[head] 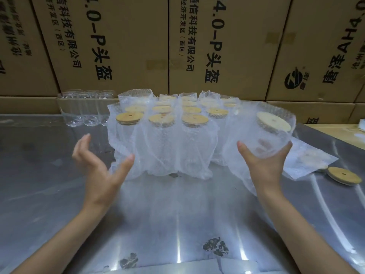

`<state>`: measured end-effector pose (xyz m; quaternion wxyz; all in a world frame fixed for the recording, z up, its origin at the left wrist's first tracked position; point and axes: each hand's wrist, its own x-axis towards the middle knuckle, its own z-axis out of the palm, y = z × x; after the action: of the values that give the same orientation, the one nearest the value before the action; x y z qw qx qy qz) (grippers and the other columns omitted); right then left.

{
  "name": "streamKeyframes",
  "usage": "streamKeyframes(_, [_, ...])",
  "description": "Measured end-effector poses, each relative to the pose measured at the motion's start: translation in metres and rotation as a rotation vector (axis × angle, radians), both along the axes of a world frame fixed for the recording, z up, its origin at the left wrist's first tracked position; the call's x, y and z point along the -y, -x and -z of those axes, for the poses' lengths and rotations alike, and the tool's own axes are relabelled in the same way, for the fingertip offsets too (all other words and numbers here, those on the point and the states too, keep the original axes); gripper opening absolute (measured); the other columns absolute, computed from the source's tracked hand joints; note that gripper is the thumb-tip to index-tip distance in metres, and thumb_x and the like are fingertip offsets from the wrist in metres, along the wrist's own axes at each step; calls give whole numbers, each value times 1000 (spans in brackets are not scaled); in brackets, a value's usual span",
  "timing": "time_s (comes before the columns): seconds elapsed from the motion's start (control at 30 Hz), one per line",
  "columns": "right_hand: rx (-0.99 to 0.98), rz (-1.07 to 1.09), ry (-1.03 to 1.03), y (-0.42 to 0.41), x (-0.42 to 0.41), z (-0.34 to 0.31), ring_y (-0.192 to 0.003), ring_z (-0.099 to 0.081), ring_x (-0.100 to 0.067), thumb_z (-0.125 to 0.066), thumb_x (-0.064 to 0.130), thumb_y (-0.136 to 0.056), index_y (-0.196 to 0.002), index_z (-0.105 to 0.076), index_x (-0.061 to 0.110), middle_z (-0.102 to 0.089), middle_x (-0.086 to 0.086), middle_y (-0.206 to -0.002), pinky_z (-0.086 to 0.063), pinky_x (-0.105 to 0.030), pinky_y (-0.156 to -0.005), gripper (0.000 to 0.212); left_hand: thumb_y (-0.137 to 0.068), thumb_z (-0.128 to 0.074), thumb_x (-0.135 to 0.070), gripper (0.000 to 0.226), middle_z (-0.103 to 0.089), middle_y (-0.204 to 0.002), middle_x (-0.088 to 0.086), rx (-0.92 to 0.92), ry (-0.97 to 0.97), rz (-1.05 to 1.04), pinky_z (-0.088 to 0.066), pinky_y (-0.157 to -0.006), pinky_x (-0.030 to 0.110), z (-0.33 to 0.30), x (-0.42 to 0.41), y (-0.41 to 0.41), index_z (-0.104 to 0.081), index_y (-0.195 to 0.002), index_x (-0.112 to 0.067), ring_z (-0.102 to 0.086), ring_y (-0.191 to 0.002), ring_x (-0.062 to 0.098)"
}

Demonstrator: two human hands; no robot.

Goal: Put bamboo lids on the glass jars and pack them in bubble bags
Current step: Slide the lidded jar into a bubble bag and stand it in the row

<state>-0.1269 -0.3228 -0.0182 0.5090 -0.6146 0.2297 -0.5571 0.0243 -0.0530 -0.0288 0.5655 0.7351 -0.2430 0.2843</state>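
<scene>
My right hand (pixel 264 165) grips a bagged jar (pixel 266 135) from below, holding it tilted above the table; its bamboo lid (pixel 273 122) shows through the bubble bag. To its left stands a block of several bagged jars (pixel 164 139) with bamboo lids, upright in rows. My left hand (pixel 100 163) hovers with fingers spread and nothing in it, just left of that block. A few bare glass jars (pixel 85 107) without lids stand at the back left. A loose bamboo lid (pixel 343 176) lies on the table at the right.
The work surface is a shiny metal table (pixel 177 224) with dark scuffs near the front. Flat bubble bags (pixel 308 161) lie right of the jars. A wall of printed cardboard boxes (pixel 217 46) stands behind the table.
</scene>
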Motion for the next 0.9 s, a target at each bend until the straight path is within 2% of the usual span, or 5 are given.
streamKeyframes(0.1, [-94,-14,52,-10,0,7,-120,-49,-8,-85,31,-71,-135,-21,37,-48,1,-135,-40,-19,-96,91,-48,-62,-67,128,-13,-150,11,-289,30,145,-19,-119,39,10,8,-8,-9,-147,-5,-17,-143,21])
streamKeyframes(0.23, [-177,-17,123,-23,-1,17,-118,-48,-9,-84,38,-69,-133,-24,42,-46,12,-131,-41,-31,-98,88,-44,-67,-65,130,-21,-150,5,-332,-74,245,-24,-118,43,21,23,-14,-10,-146,-9,-25,-141,17])
streamKeyframes(0.5, [-206,-95,95,-57,5,21,-133,-42,-18,-81,42,-72,-142,-17,37,-42,1,-145,-38,-39,-108,95,-79,-78,-15,81,-31,-131,10,-178,-125,90,-24,-113,36,35,34,-42,-26,-138,3,-28,-132,28])
streamKeyframes(0.73, [-197,-127,136,-68,9,25,-134,-39,-18,-81,37,-74,-145,-18,30,-37,1,-147,-37,-45,-110,95,-57,-84,-49,117,-17,-126,-6,-158,-129,104,-16,-106,20,33,42,-43,-15,-143,-8,-19,-120,-4])
streamKeyframes(0.9, [-197,-128,150,-72,13,26,-139,-33,-18,-81,37,-75,-146,-16,29,-31,1,-151,-31,-35,-111,96,-44,-74,-65,132,-16,-138,3,-199,-138,88,-13,-104,21,29,48,-37,-9,-144,-8,-17,-126,-1])
